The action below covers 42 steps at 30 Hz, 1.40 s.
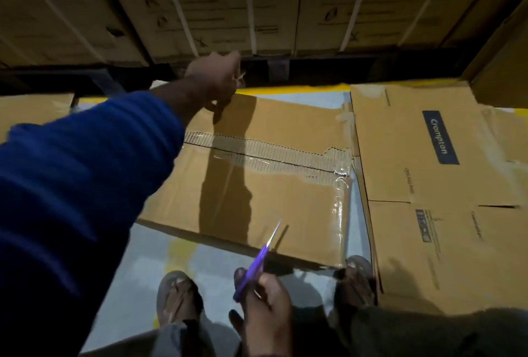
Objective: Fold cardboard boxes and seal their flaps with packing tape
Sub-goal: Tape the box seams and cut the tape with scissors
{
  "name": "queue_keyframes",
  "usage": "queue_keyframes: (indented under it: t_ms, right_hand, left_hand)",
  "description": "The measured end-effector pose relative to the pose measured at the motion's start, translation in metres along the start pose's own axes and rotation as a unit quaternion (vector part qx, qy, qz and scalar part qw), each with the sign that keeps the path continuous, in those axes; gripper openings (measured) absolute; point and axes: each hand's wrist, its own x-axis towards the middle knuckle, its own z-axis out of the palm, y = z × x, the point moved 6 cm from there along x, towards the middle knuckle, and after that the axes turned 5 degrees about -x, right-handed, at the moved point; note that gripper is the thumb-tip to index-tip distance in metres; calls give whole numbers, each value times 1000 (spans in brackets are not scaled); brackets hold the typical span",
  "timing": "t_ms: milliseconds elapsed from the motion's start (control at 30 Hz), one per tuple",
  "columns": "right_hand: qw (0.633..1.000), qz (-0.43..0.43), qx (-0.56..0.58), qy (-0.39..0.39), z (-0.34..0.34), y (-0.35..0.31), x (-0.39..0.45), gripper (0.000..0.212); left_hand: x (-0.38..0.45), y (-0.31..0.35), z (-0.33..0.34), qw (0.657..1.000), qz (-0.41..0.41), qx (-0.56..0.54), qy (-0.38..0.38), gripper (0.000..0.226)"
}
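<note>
One view only, from the head camera, looking down at a grey floor (205, 259) with yellow markings. Two cardboard items lie there. A folded box (257, 173) sits in the middle with its top flaps shut; nothing of its inside shows. Its centre seam (268, 156) runs left to right, slanting slightly down toward the right, and the paper skin around that seam is torn away so the corrugation shows. Clear packing tape (338, 208) glints along the right edge and at the right end of the seam. The box's long axis runs with the seam. Just beside it on the right lies a flattened carton (428, 213), printed with a blue label (440, 138), its long side pointing away from the person.

The left hand (214, 82), on a blue sleeve (85, 171), reaches over the far left corner of the box; its fingers are curled together, pinching something thin and pale that I cannot identify. The right hand (263, 296) is low in the frame near the box's near edge, fingers closed around purple scissors (257, 259) whose blades point up and away over that edge. Sandalled feet (177, 296) stand either side of this hand. Strapped cartons (228, 5) are stacked along the far side.
</note>
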Motion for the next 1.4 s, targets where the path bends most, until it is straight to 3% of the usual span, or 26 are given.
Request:
queue_keyframes:
  t_ms: [67, 167, 233, 267, 433, 533, 633, 767, 967, 1067, 1167, 1267, 1333, 1400]
  right_hand:
    - [999, 32, 12, -1, 2, 9, 7, 20]
    - [998, -5, 58, 15, 9, 4, 21, 23]
    - [995, -52, 82, 31, 14, -2, 29, 53]
    - [992, -64, 102, 50, 15, -5, 30, 57]
    - [976, -108, 163, 94, 11, -32, 39, 25]
    - [967, -154, 168, 114, -4, -75, 55, 26]
    - [967, -209, 106, 99, -22, -137, 95, 26]
    - [956, -281, -10, 79, -22, -247, 170, 40]
    - [924, -326, -200, 21, 20, -342, 223, 37]
    - [885, -357, -298, 28, 22, -341, 225, 30]
    - [797, -429, -422, 40, 21, -328, 186, 20]
    - [732, -494, -470, -17, 26, -293, 123, 16]
    - [713, -499, -487, -75, 35, -264, 89, 13]
    - [716, -487, -490, -99, 43, -240, 72, 15]
  left_hand:
    - [16, -12, 14, 1000, -27, -12, -5, 20]
    - [36, -22, 32, 999, -29, 17, -35, 18]
    - [43, -24, 36, 998, -20, 16, -64, 14]
    - [47, -27, 38, 997, -17, 11, -76, 13]
    - [52, -31, 38, 996, -7, -18, -92, 11]
    - [47, -47, 29, 995, -40, -61, -63, 10]
    - [31, -98, 20, 977, -103, -184, -32, 13]
    - [-12, -153, 9, 919, -167, -357, 16, 24]
    - [-65, -159, 41, 869, -205, -445, 67, 14]
    - [-73, -162, 52, 840, -224, -485, 101, 22]
    - [-84, -179, 61, 822, -245, -502, 110, 40]
    - [-128, -170, 42, 821, -268, -484, 142, 33]
    - [-167, -148, 25, 818, -278, -482, 145, 29]
    - [-201, -131, 16, 818, -276, -485, 139, 25]
